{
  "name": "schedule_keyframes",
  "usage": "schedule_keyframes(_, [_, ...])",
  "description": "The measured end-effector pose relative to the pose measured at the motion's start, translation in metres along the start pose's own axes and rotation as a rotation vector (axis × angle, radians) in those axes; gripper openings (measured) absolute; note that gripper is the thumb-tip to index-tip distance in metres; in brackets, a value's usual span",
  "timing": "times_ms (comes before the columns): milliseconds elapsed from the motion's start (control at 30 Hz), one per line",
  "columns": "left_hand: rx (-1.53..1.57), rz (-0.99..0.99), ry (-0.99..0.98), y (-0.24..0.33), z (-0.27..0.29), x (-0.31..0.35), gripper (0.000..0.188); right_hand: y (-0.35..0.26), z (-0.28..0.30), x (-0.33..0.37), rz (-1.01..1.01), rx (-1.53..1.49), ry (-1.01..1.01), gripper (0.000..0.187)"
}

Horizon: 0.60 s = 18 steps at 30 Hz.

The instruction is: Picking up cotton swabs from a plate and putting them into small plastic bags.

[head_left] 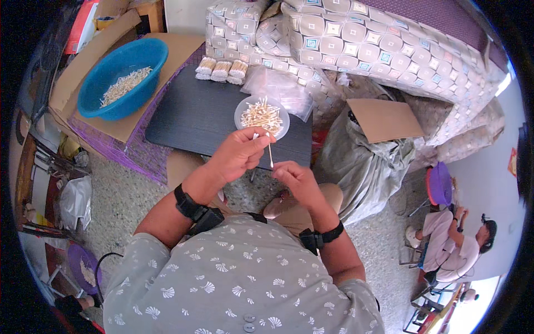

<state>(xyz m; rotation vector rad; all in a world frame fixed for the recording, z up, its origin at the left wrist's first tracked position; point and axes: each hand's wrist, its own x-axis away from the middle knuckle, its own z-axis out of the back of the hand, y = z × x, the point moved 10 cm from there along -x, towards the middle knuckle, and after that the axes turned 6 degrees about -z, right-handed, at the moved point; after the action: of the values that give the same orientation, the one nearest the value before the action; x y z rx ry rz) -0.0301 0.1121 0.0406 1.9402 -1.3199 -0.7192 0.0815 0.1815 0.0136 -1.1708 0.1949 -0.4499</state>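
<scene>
My left hand (240, 151) is closed, pinching cotton swabs between thumb and fingers. One cotton swab (271, 151) hangs down from the fingertips, and another white tip shows beside the thumb. My right hand (299, 181) is closed, with its curled fingertips right by the lower tip of that swab; whether they touch it or hold anything is hidden. Just beyond my hands, a round translucent bowl (238, 118) holds a heap of loose cotton swabs (261, 115) with wooden sticks. It stands on a dark small table (186, 114).
Bundled swab packs (221, 69) and clear plastic bags (281, 92) lie at the table's far side. On cardboard at left sits a blue basin (92, 92) with more swabs. A grey sack (356, 161) topped with cardboard (385, 119) stands right. Another person (453, 245) sits far right.
</scene>
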Motion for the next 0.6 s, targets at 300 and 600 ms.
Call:
schedule_keyframes(300, [-0.175,-0.009,0.012,-0.003,-0.007,0.004,0.016,-0.035,-0.016,-0.001,0.043,-0.419,-0.123,0.026])
schedule_keyframes(600, [-0.293,-0.053,-0.008,0.003,-0.009,0.008,0.024,-0.027,-0.025,0.002,-0.071,-0.544,-0.138,0.022])
